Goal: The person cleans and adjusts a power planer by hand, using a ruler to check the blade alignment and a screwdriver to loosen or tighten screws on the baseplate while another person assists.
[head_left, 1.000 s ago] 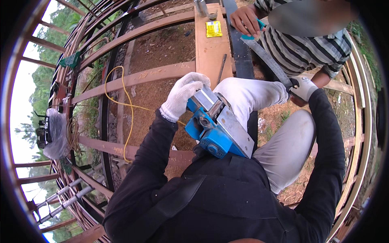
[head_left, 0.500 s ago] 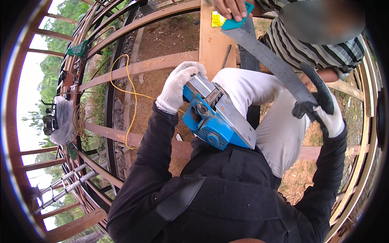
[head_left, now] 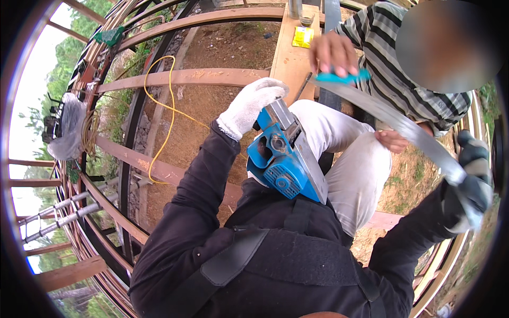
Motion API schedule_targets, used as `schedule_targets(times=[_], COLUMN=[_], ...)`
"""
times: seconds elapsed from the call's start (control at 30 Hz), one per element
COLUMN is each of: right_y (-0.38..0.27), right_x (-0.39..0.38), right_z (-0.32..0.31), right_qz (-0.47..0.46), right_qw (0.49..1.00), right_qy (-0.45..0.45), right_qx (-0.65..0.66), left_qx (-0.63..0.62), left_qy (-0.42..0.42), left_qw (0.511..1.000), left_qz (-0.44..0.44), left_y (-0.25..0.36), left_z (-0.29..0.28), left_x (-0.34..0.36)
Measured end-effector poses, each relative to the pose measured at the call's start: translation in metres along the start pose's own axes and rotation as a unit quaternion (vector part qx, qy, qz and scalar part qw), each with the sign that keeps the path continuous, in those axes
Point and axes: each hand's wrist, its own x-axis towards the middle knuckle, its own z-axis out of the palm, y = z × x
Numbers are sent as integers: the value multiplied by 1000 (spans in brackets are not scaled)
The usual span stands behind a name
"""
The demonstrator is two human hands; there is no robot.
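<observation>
A blue electric hand planer (head_left: pixel 286 167) rests on my lap, tilted on its side with its metal sole facing right. My left hand (head_left: pixel 254 105), in a white knit glove, is closed around its far end; the fingertips are partly hidden. Off to the right, my right hand (head_left: pixel 473 183), gloved with a dark palm, grips the free end of a try square (head_left: pixel 395 119) with a long steel blade, blurred by motion. A person opposite has a bare hand (head_left: pixel 334 53) on the square's teal handle (head_left: pixel 343 77).
A wooden plank (head_left: pixel 289 66) ahead carries a yellow packet (head_left: pixel 303 37), a glass (head_left: pixel 306 20) and a dark thin stick (head_left: pixel 303 86). A yellow cord (head_left: pixel 173 100) loops over wooden beams (head_left: pixel 175 79) above bare ground. A plastic-covered motorbike (head_left: pixel 66 127) stands far left.
My right hand has moved right and toward me, and the square's blade end has moved with it. The other person's hand and the handle have shifted right and nearer. The planer stays on my lap.
</observation>
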Motion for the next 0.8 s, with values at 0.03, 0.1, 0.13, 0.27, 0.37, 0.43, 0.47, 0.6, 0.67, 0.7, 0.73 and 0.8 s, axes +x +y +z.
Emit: schedule_targets(times=[0.03, 0.1, 0.13, 0.27, 0.37, 0.43, 0.47, 0.6, 0.67, 0.7, 0.73, 0.8], right_y=[-3, -10, -12, -17, -3, 46, 67, 65, 32, 25, 19, 0], right_x=[1, 0, 1, -4, -12, -37, -53, -113, -139, -162, -180, -194], right_z=[0, 0, 1, 9, 24, 38, 41, 70, 85, 84, 78, 68], right_qz=[14, 45, 60, 152, 269, 309, 331, 486, 495, 492, 443, 368], right_qw=[999, 994, 990, 965, 936, 938, 927, 817, 833, 841, 875, 904], right_qy=[28, 80, 104, 192, 218, 142, 95, -9, -89, -113, -164, -218], right_qx=[-22, -58, -69, -92, -58, 63, 145, 310, 232, 197, 109, -22], left_qx=[16, 39, 67, 74, 139, 104, 70, 50, -37, 21, 22, 6], left_qy=[-7, -19, -32, -29, -74, -75, -78, -37, -19, -33, -37, -30], left_qw=[1000, 999, 996, 996, 982, 989, 993, 998, 999, 998, 998, 1000], left_qz=[6, 25, 42, 30, 102, 76, 51, 12, 22, 50, 44, 4], left_y=[0, 4, 5, 3, 0, -1, 0, -4, -12, -11, -10, -10], left_z=[0, -2, -3, 0, 3, 7, 11, 5, -4, -8, -7, -2], left_x=[1, 1, 1, 8, 16, 17, 18, 8, -2, -2, 2, 9])
